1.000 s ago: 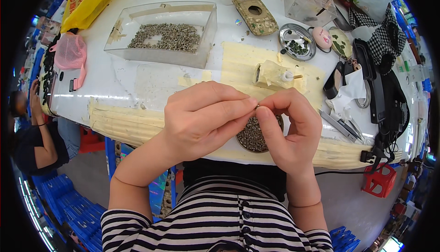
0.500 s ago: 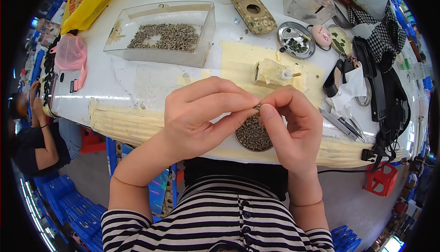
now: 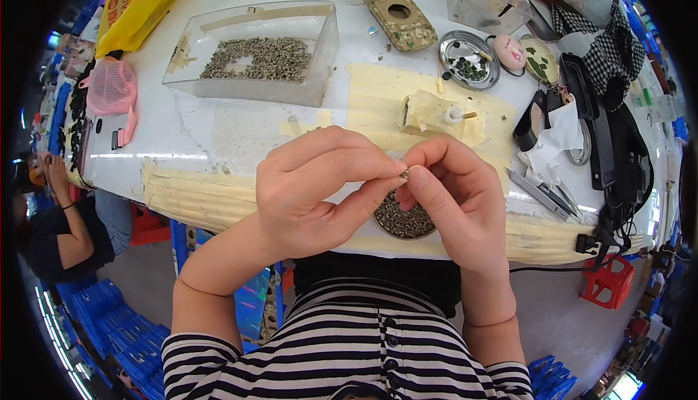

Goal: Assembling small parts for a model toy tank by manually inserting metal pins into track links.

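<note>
My left hand [image 3: 320, 185] and my right hand [image 3: 458, 200] meet fingertip to fingertip above the near edge of the table. Pinched between both thumbs and forefingers is a tiny grey-brown part [image 3: 405, 174], mostly covered by the fingers; its exact kind does not show. Right below them stands a round dish [image 3: 401, 236] filled with many similar small parts, partly hidden by my hands. Farther back on the left, a clear plastic box [image 3: 323, 73] holds a loose layer of small parts [image 3: 258, 58] of the same colour.
Beyond my hands is a tape-wrapped block [image 3: 432, 120] with a white nozzle. A camouflage tank hull [image 3: 400, 18] and a round metal tin [image 3: 469, 58] with dark green bits lie behind it. Tweezers [image 3: 542, 193] rest at right, a pink mesh bag [image 3: 111, 87] at left. Another person sits far left.
My fingertips have drawn closer together around the tiny part, and both hands have shifted slightly left. The right fingers have curled in a little more.
</note>
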Action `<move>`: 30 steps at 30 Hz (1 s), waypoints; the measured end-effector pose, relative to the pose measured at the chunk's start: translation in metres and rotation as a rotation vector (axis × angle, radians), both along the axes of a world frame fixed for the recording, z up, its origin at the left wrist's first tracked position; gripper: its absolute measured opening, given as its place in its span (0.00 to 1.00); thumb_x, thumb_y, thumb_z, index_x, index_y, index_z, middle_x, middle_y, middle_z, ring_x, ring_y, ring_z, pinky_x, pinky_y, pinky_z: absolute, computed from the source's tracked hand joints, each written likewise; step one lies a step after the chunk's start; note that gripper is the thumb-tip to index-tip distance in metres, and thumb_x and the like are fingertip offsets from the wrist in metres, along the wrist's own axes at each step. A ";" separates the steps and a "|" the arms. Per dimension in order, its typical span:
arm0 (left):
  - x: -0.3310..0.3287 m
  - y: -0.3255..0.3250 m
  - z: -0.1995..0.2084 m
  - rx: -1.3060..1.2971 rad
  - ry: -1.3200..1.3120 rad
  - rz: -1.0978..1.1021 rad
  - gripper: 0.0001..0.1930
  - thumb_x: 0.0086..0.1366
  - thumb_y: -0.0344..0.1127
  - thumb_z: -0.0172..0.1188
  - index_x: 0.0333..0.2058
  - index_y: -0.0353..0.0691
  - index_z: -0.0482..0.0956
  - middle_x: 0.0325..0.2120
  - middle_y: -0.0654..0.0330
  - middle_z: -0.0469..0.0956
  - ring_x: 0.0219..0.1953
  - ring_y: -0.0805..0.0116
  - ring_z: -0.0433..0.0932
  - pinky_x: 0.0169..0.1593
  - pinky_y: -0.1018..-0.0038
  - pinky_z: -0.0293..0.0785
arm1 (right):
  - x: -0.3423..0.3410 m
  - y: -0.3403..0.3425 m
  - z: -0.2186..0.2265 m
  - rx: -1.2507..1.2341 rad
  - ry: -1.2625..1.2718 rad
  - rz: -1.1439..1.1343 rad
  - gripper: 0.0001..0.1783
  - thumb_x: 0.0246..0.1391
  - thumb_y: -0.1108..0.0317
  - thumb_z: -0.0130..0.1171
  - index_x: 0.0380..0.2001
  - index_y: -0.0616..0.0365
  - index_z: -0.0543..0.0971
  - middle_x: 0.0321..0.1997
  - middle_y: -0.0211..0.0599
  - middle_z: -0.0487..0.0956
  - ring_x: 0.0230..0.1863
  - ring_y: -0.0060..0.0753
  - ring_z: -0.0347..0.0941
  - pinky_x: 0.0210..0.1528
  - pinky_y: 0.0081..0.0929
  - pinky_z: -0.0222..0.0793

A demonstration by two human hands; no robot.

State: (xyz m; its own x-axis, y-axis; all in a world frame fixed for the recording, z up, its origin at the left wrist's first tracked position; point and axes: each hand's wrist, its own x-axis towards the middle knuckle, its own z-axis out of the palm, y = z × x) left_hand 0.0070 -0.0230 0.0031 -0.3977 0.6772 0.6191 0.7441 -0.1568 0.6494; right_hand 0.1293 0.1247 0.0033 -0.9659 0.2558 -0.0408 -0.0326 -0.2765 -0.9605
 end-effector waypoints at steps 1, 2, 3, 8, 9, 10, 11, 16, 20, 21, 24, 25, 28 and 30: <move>0.001 0.000 -0.001 0.009 0.001 0.000 0.11 0.51 0.18 0.68 0.34 0.35 0.81 0.29 0.56 0.81 0.31 0.65 0.80 0.34 0.75 0.76 | 0.000 0.000 0.000 -0.017 -0.002 0.001 0.05 0.63 0.73 0.55 0.39 0.65 0.75 0.33 0.25 0.75 0.33 0.12 0.69 0.37 0.13 0.67; 0.001 0.000 0.000 0.007 -0.001 0.000 0.11 0.51 0.18 0.68 0.34 0.35 0.81 0.29 0.56 0.81 0.31 0.65 0.80 0.34 0.75 0.76 | 0.000 0.000 0.001 -0.032 -0.004 0.001 0.06 0.63 0.73 0.55 0.39 0.65 0.75 0.33 0.25 0.75 0.33 0.12 0.69 0.36 0.13 0.67; 0.001 0.000 0.000 0.005 -0.004 0.001 0.11 0.51 0.18 0.68 0.34 0.35 0.81 0.29 0.56 0.81 0.31 0.65 0.80 0.35 0.75 0.76 | 0.000 -0.001 0.002 -0.047 -0.005 0.001 0.06 0.63 0.73 0.55 0.39 0.65 0.75 0.32 0.26 0.75 0.33 0.12 0.69 0.36 0.13 0.66; 0.001 0.000 0.001 0.006 0.010 0.004 0.12 0.51 0.18 0.68 0.34 0.35 0.81 0.30 0.56 0.81 0.31 0.66 0.80 0.35 0.75 0.76 | 0.000 -0.001 0.002 -0.042 0.022 -0.028 0.05 0.62 0.74 0.56 0.38 0.65 0.75 0.32 0.26 0.75 0.32 0.12 0.69 0.36 0.13 0.66; 0.001 0.000 0.000 0.007 0.024 0.008 0.12 0.51 0.18 0.68 0.34 0.35 0.81 0.29 0.56 0.81 0.31 0.66 0.80 0.35 0.75 0.76 | 0.000 -0.001 0.001 -0.029 0.032 -0.035 0.05 0.62 0.74 0.57 0.38 0.65 0.75 0.33 0.26 0.76 0.32 0.12 0.69 0.35 0.13 0.66; 0.001 0.001 0.000 0.009 0.037 0.012 0.12 0.51 0.18 0.68 0.34 0.35 0.81 0.29 0.56 0.81 0.31 0.66 0.80 0.35 0.75 0.76 | 0.000 0.000 0.001 -0.014 0.032 -0.036 0.05 0.62 0.74 0.57 0.38 0.66 0.75 0.33 0.26 0.76 0.32 0.12 0.69 0.36 0.13 0.67; 0.000 0.001 -0.001 0.011 0.033 0.011 0.12 0.51 0.18 0.68 0.34 0.35 0.81 0.29 0.56 0.81 0.31 0.66 0.80 0.35 0.75 0.76 | 0.000 0.000 0.001 0.002 0.031 -0.037 0.05 0.61 0.74 0.57 0.38 0.66 0.75 0.33 0.26 0.76 0.33 0.12 0.69 0.36 0.13 0.67; -0.002 0.002 -0.001 -0.002 -0.030 0.026 0.10 0.51 0.20 0.69 0.32 0.35 0.81 0.28 0.58 0.81 0.30 0.67 0.79 0.33 0.75 0.75 | 0.000 -0.003 0.002 0.145 0.067 -0.186 0.05 0.61 0.75 0.57 0.38 0.66 0.75 0.34 0.29 0.77 0.34 0.15 0.71 0.39 0.15 0.69; 0.001 0.002 -0.005 -0.170 -0.132 -0.065 0.09 0.50 0.22 0.70 0.32 0.37 0.83 0.28 0.59 0.80 0.28 0.67 0.78 0.31 0.75 0.73 | 0.004 0.000 -0.002 0.264 0.175 -0.350 0.04 0.61 0.77 0.56 0.37 0.67 0.76 0.35 0.32 0.78 0.33 0.16 0.72 0.38 0.14 0.69; 0.004 0.002 -0.009 -0.189 -0.079 -0.075 0.10 0.49 0.23 0.70 0.32 0.37 0.83 0.27 0.59 0.79 0.28 0.67 0.78 0.31 0.75 0.73 | 0.004 0.001 -0.002 0.268 0.179 -0.359 0.04 0.61 0.77 0.56 0.37 0.67 0.76 0.35 0.32 0.78 0.32 0.16 0.72 0.38 0.14 0.69; 0.007 0.001 -0.009 -0.203 0.014 -0.053 0.11 0.49 0.23 0.71 0.33 0.38 0.84 0.26 0.60 0.78 0.27 0.66 0.77 0.30 0.75 0.72 | 0.004 0.001 -0.004 0.286 0.188 -0.365 0.04 0.60 0.78 0.55 0.37 0.68 0.76 0.34 0.32 0.77 0.31 0.16 0.72 0.36 0.14 0.69; 0.003 -0.001 -0.007 -0.211 0.009 -0.027 0.11 0.49 0.23 0.70 0.33 0.37 0.84 0.26 0.60 0.78 0.27 0.67 0.76 0.30 0.75 0.72 | 0.005 0.001 -0.004 0.294 0.181 -0.364 0.04 0.60 0.78 0.55 0.37 0.68 0.76 0.34 0.32 0.77 0.31 0.16 0.72 0.36 0.14 0.69; -0.012 -0.015 0.000 -0.276 -0.036 0.129 0.08 0.51 0.22 0.68 0.32 0.35 0.84 0.26 0.60 0.78 0.27 0.70 0.76 0.30 0.76 0.71 | 0.007 0.001 -0.004 0.319 0.162 -0.373 0.04 0.60 0.78 0.56 0.36 0.69 0.76 0.34 0.33 0.77 0.31 0.16 0.72 0.36 0.14 0.69; -0.020 -0.032 0.008 -0.373 -0.081 0.229 0.07 0.52 0.22 0.67 0.32 0.33 0.83 0.26 0.60 0.78 0.27 0.71 0.75 0.30 0.76 0.70 | 0.007 0.000 -0.004 0.329 0.166 -0.364 0.04 0.59 0.79 0.56 0.36 0.69 0.76 0.34 0.33 0.77 0.31 0.17 0.72 0.36 0.14 0.69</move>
